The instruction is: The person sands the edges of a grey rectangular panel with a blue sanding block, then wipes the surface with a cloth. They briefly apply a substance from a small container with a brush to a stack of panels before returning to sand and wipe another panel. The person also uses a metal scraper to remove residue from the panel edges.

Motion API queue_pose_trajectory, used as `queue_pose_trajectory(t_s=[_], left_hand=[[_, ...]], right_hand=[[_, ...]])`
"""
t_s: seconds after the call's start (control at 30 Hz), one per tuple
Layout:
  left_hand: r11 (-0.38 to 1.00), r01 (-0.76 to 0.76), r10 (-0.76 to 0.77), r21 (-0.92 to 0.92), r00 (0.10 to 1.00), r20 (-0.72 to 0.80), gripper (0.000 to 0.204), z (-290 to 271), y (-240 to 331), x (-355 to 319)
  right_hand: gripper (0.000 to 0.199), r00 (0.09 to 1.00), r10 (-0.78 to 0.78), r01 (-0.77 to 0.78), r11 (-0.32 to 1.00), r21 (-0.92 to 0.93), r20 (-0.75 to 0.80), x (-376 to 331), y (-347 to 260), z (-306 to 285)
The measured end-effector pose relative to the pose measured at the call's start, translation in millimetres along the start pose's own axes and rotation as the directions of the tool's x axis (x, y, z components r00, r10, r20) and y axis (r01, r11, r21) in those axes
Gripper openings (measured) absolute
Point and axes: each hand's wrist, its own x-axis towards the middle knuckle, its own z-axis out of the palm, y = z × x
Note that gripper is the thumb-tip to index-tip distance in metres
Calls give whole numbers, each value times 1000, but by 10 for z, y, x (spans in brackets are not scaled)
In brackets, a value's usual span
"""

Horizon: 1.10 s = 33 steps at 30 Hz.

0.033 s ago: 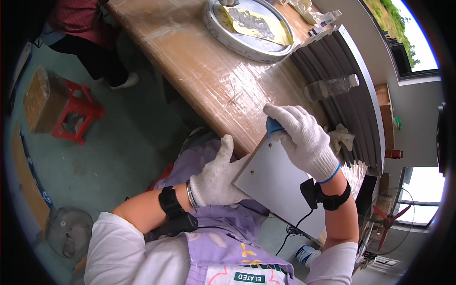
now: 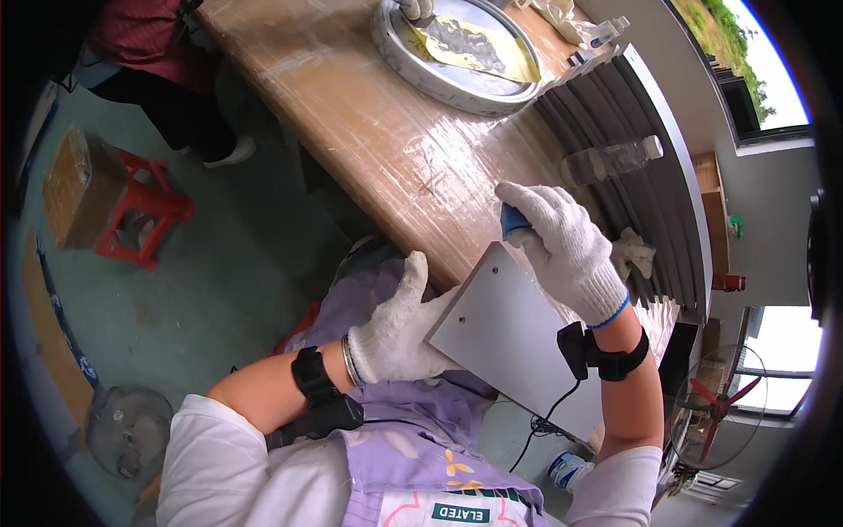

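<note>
My left hand (image 2: 399, 329), in a white knit glove, supports the edge of a long flat grey panel (image 2: 518, 329). Its thumb sticks up clear of the panel, while the other fingers are hidden underneath. Two small holes show near the panel's upper end. Just above that end, my right hand (image 2: 566, 241), gloved the same way, is closed around a small blue piece (image 2: 514, 220); the fingers cover most of it, and its kind cannot be made out.
A wrapped wooden table (image 2: 378, 114) stands ahead. On it are a round tray (image 2: 386, 44) with a paste-smeared yellow sheet (image 2: 479, 48), another person's gloved hand (image 2: 415, 9), a clear bottle (image 2: 610, 162) and stacked grey panels (image 2: 632, 114). A red stool (image 2: 145, 206) is left; a fan (image 2: 716, 404), right.
My right hand has shifted slightly right and up with the blue piece, uncovering the panel's upper corner. The panel has moved a little. More of the other person's hand shows at the tray.
</note>
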Motion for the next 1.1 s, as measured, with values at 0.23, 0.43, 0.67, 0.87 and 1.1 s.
queue_pose_trajectory(t_s=[0.23,0.43,0.67,0.87,1.1], left_hand=[[1000,-1,1,-5,1000,-28,107,-51,20,-69],[594,-46,281,803,947,-155,73,-541,110,-248],[270,410,292,871,827,-480,45,-185,262,-156],[191,480,336,856,788,-516,42,-33,258,-140],[176,527,337,832,762,-554,37,23,265,-139]], right_hand=[[46,971,144,-166,981,104,190,0,-25,95],[46,875,468,-483,831,275,125,-142,19,84],[41,865,471,-496,750,437,173,-239,-199,316],[40,926,357,-371,818,439,118,-295,-157,520],[40,882,455,-466,800,377,124,-529,-144,389]])
